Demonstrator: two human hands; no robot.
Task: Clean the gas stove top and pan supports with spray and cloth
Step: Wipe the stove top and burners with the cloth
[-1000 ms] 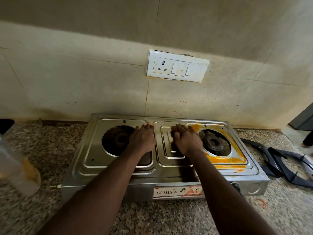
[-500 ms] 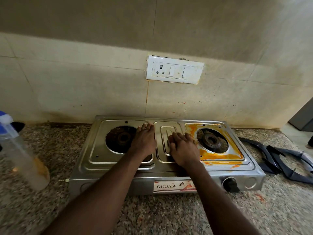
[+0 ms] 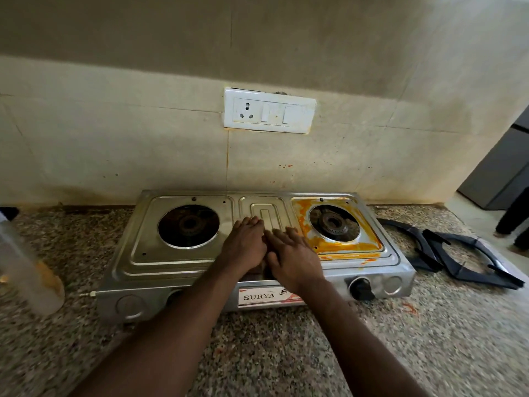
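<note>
A steel two-burner gas stove (image 3: 177, 259) sits on the granite counter against the wall. Orange residue (image 3: 340, 247) smears the steel around its right burner (image 3: 333, 223); the left burner (image 3: 189, 226) looks dark and bare. My left hand (image 3: 244, 247) and my right hand (image 3: 294, 259) lie palm down, side by side, on the stove's middle panel, holding nothing. Two black pan supports (image 3: 458, 256) lie on the counter right of the stove. A clear spray bottle (image 3: 25, 270) stands at the far left. No cloth is visible.
A white socket and switch plate (image 3: 269, 111) is on the tiled wall above the stove. The black knob (image 3: 359, 287) sits on the stove's front right. Someone's dark trouser legs (image 3: 515, 222) stand at the far right, beyond the counter's end.
Both hands slid together toward the middle of the stove, and now lie nearer its front edge. The camera view shifted, so the stove sits more to the right and the bottle shows more.
</note>
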